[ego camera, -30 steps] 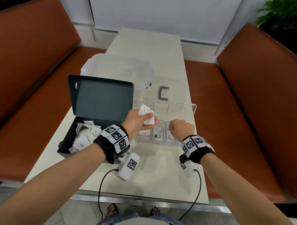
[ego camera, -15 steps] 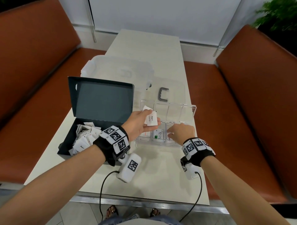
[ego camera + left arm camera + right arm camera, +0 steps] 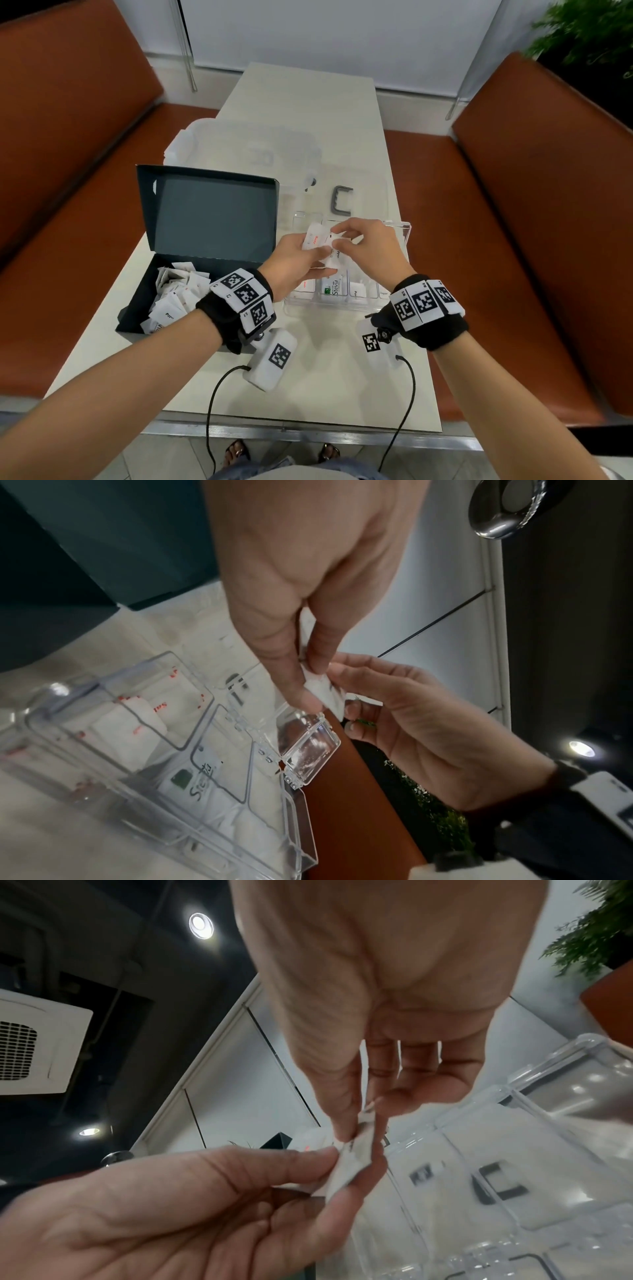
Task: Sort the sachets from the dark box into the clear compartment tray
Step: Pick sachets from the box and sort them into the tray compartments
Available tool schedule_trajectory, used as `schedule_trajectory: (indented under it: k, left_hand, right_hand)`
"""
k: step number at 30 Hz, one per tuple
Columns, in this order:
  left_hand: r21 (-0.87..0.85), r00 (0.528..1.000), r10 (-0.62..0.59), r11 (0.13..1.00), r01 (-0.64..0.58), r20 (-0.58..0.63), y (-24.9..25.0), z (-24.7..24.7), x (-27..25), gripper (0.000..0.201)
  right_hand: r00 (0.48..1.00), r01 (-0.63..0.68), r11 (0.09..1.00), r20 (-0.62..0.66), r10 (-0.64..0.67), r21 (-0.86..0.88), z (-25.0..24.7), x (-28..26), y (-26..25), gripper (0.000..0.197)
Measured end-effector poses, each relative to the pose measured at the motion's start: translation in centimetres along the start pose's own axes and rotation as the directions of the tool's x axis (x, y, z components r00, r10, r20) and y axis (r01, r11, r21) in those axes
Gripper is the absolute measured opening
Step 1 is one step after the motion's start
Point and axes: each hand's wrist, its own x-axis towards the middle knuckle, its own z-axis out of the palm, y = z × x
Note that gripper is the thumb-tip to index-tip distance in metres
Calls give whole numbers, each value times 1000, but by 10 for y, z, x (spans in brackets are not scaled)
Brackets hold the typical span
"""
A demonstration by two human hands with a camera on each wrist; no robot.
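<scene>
In the middle of the head view, both hands meet above the clear tray [image 3: 399, 230], which sits on the pale table [image 3: 308, 102]. The left hand [image 3: 294, 262] grips a small bunch of white sachets [image 3: 317, 240], thumb on top. The right hand [image 3: 371, 250] pinches one sachet out of that bunch between thumb and forefinger.

The left wrist view shows the pinch from below: the fingers of the two hands touch around the crumpled white paper. It also shows the tray's near compartments, one with red-printed sachets [image 3: 137, 723] and the next with a green-marked one [image 3: 192, 780]. The right wrist view gives the paper edge-on between the fingertips; its print is too blurred to read.

At the left of the head view the dark box [image 3: 205, 219] stands open, lid upright, with a heap of sachets [image 3: 178, 294] inside. A grey bracket [image 3: 342, 202] lies beyond the tray.
</scene>
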Motion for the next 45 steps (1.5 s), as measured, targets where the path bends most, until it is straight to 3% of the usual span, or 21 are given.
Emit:
schedule_trajectory:
  k: [6, 10, 14, 19, 21, 25, 29, 37, 42, 45]
  left_hand:
    - [-19, 1000, -6, 1000, 6, -28, -2, 1, 1, 24]
    - [-57, 998, -32, 998, 29, -51, -3, -6, 0, 19]
    - [-77, 996, -61, 995, 56, -67, -5, -9, 1, 19]
    - [-54, 994, -105, 993, 105, -5, -7, -1, 1, 26]
    - [-56, 995, -99, 993, 99, 8, -8, 3, 1, 27]
    - [-60, 997, -68, 996, 65, -36, -9, 3, 3, 26]
    - [-62, 997, -59, 997, 56, -53, -10, 2, 4, 25]
    - [-44, 999, -42, 998, 41, -24, -10, 5, 4, 23]
    - [-19, 996, -22, 1000, 21, -87, -10, 1, 4, 21]
    - [-26, 993, -27, 999, 24, -118, -10, -5, 3, 20]
  right_hand:
    - [996, -68, 989, -43, 74, 129, -13, 4, 12, 10]
    - [980, -172, 980, -80, 180, 99, -25, 10, 29, 14]
    - [969, -239, 951, -13, 247, 195, -25, 10, 37, 17]
    - [977, -209, 930, 115, 182, 304, -18, 4, 26, 13]
    - [978, -197, 938, 127, 167, 286, -15, 3, 24, 17]
    - [984, -172, 960, -9, 179, 223, -20, 2, 30, 16]
    - [987, -155, 981, 67, 148, 120, -23, -1, 26, 18]
    - [989, -142, 984, 57, 136, 112, -18, 0, 14, 21]
    - [981, -179, 981, -60, 183, 72, -26, 7, 37, 11]
    - [973, -229, 969, 1, 230, -89, -27, 11, 55, 12]
